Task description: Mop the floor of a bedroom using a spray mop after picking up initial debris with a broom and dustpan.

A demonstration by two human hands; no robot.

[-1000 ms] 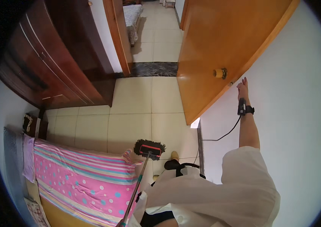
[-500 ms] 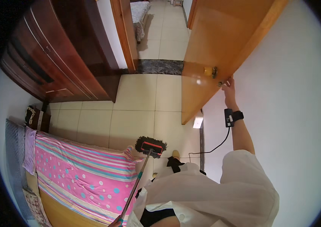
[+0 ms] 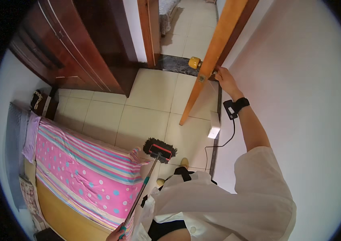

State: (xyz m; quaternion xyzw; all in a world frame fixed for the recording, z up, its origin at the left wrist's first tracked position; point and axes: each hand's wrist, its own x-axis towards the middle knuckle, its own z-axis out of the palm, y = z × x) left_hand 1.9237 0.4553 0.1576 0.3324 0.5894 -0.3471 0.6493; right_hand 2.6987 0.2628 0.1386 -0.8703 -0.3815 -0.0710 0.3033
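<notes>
My left hand (image 3: pixel 115 233) is closed round the upper part of a mop's handle at the lower edge. From there the thin grey and green pole (image 3: pixel 142 186) slants up to a dark, shaggy mop head (image 3: pixel 160 150) with a red-rimmed plate, resting on the tiles by my feet. My right arm reaches forward to a wooden door (image 3: pixel 202 76), seen nearly edge-on. My right hand (image 3: pixel 227 82) is closed at the knob on its wall side; the fingertips are partly hidden. A yellow knob (image 3: pixel 194 62) sticks out on the other face.
To the left lies a bed with a pink striped, dotted cover (image 3: pixel 86 172). Beyond it stands a dark wooden wardrobe (image 3: pixel 102 44). A white box (image 3: pixel 214 125) sits on the floor against the right wall. A cable (image 3: pixel 222 145) hangs from the device on my right wrist.
The door has swung from showing its broad face to nearly edge-on. My right hand has moved with it, a little left in view. The mop head stays nearly in place.
</notes>
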